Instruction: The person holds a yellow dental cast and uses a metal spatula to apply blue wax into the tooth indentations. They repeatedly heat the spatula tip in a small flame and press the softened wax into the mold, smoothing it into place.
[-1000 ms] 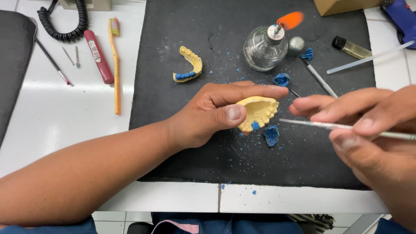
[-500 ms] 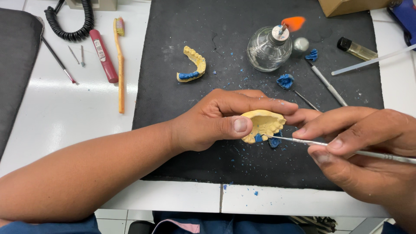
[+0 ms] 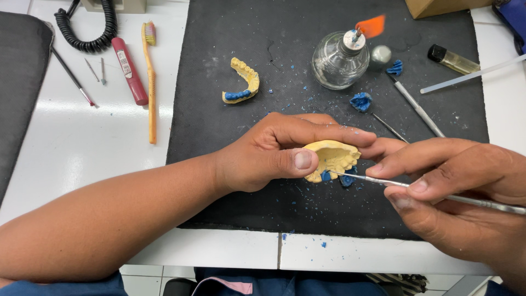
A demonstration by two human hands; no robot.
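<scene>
Right hand (image 3: 455, 189) closer to yellow cast (image 3: 331, 158)

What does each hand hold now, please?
Left hand: fingers closed around the yellow dental cast.
Right hand: fingers closed on the thin metal tool, whose tip is at the cast.

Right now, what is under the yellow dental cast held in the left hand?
Under the yellow dental cast lie a blue wax lump and the black mat. The left hand hides the cast's left part.

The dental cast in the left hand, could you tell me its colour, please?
Pale yellow dental cast; head view.
</scene>
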